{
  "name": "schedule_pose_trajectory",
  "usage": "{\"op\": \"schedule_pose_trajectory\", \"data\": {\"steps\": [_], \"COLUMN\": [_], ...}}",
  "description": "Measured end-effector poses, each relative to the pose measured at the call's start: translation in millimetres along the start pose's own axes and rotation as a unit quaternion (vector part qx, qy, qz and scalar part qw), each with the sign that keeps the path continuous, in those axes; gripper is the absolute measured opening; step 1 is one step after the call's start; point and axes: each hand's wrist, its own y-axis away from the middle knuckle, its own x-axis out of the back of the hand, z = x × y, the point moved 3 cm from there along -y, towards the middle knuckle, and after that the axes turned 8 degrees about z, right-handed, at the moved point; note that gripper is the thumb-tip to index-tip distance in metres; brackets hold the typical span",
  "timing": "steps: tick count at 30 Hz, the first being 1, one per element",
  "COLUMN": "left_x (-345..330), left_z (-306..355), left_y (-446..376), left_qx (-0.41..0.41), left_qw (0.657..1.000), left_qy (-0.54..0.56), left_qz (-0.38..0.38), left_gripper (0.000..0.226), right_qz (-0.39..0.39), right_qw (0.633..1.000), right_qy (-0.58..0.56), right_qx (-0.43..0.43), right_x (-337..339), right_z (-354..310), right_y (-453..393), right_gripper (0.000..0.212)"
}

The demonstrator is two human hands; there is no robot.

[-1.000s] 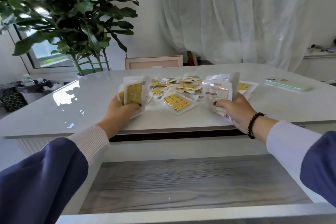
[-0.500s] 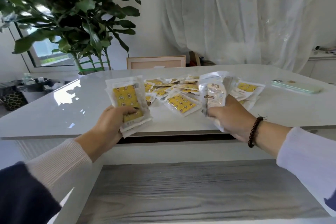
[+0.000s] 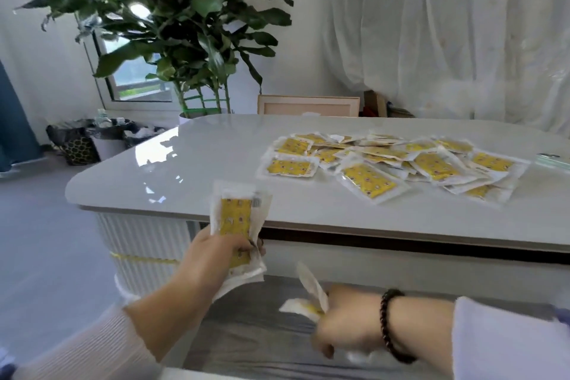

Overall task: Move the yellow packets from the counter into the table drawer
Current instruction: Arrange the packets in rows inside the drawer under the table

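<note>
Both hands clutch packets: left hand (image 3: 216,256) mid-frame, right hand (image 3: 345,318) lower right, its packets (image 3: 311,296) blurred, mostly hidden.

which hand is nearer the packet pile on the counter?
Left. The left hand grips packets at the counter's front edge, left of the pile. The right hand is lower, over the open drawer, gripping packets.

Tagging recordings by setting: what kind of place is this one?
Probably a home living or dining room, not a workshop: a glossy white table with an open drawer, a large potted plant by a window, and sheer white curtains.
</note>
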Motion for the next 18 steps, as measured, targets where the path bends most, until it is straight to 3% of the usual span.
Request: {"op": "schedule_pose_trajectory", "data": {"steps": [1, 3, 4, 6, 7, 14, 16, 18], "left_x": [3, 5, 5, 6, 8, 19, 20, 20], "left_z": [-1, -3, -3, -3, -3, -1, -2, -2], "left_y": [-1, -5, -6, -7, -9, -16, -17, -17], "left_qx": [-0.004, 0.003, 0.016, 0.039, 0.045, 0.055, 0.052, 0.050], "left_qw": [1.000, 1.000, 0.999, 0.998, 0.997, 0.983, 0.980, 0.979], "left_qy": [0.000, 0.015, 0.026, 0.045, 0.056, 0.162, 0.181, 0.188], "left_qz": [0.012, 0.019, 0.019, 0.023, 0.027, 0.068, 0.065, 0.064], "left_gripper": [0.018, 0.019, 0.019, 0.020, 0.021, 0.015, 0.015, 0.016], "right_qz": [-0.002, 0.002, 0.011, 0.037, 0.041, 0.032, 0.037, 0.030], "right_qw": [1.000, 0.998, 0.998, 0.997, 0.997, 0.997, 0.997, 0.982], "right_qy": [-0.002, -0.004, 0.006, 0.017, 0.003, 0.050, -0.038, -0.170], "right_qx": [-0.030, -0.062, -0.064, -0.058, -0.061, -0.041, -0.058, -0.071], "right_x": [-10, -24, -26, -27, -26, -42, -42, -44], "right_z": [1, -2, -7, -21, -28, -58, -55, -49], "right_y": [-7, -20, -24, -30, -33, -56, -61, -68], "right_gripper": [0.031, 0.078, 0.075, 0.042, 0.037, 0.103, 0.091, 0.039]}}
